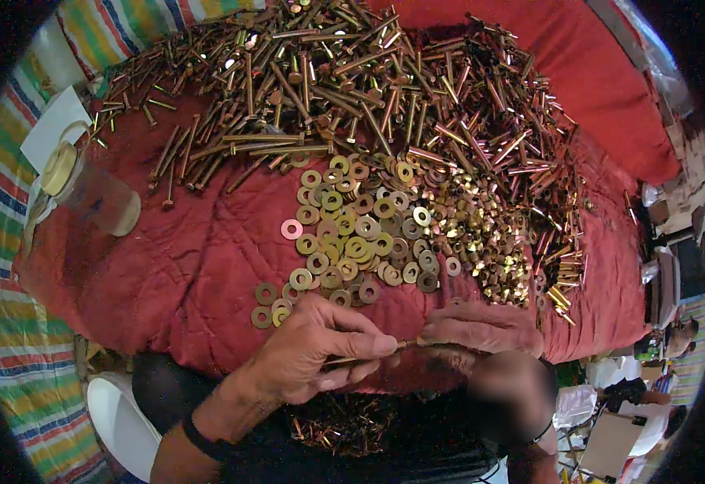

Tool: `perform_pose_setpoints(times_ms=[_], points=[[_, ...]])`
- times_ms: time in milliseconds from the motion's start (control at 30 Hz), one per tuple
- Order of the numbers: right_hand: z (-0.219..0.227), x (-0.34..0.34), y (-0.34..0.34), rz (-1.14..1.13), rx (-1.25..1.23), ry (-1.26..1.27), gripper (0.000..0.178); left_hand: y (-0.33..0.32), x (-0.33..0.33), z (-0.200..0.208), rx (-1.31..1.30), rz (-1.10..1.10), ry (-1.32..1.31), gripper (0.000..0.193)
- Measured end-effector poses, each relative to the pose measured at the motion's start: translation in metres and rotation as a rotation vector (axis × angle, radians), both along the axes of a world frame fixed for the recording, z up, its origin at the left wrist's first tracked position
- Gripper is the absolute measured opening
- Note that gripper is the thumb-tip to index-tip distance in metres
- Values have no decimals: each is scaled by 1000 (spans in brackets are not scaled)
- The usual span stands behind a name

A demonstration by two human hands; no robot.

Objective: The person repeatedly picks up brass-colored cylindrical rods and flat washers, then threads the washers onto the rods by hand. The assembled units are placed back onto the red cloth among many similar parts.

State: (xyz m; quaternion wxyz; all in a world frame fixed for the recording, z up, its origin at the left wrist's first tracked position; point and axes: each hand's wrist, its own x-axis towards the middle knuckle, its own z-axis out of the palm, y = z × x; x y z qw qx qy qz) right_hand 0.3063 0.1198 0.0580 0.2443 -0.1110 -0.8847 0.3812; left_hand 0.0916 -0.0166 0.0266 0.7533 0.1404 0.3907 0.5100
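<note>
My left hand (312, 359) is closed, with thumb and fingers pinching a long thin bolt (403, 344) that lies roughly level and points right. At the bolt's right end, the fingers of my right hand (481, 329) are drawn together; they are smeared by motion, and whatever they grip there is too small to make out. Just beyond both hands lie many flat brass-coloured washers (358, 246) in a loose pile. Right of these is a heap of small shiny nuts (493, 250). Farther off spreads a large mound of long bolts (312, 89).
All this lies on a red cloth (167, 274). A clear jar (98, 198) with a yellowish lid lies tipped at the left. Below my hands, more bolts (344, 423) sit in my lap. A white rounded object (118, 419) is at lower left; boxes and people are at far right.
</note>
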Motion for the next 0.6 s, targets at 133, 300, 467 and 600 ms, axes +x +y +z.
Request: perform_pose_setpoints(times_ms=[133, 300, 467, 600], points=[[3, 4, 1, 11, 37, -55, 27, -1, 0, 0, -28, -31, 28, 21], [7, 1, -7, -82, -34, -150, 21, 0, 12, 1, 413, 151, 677, 17], [6, 0, -11, -142, -161, -275, 22, -4, 18, 1, 748, 253, 1232, 12], [9, 2, -9, -216, -402, -366, 32, -2, 21, -1, 775, 289, 1237, 10]])
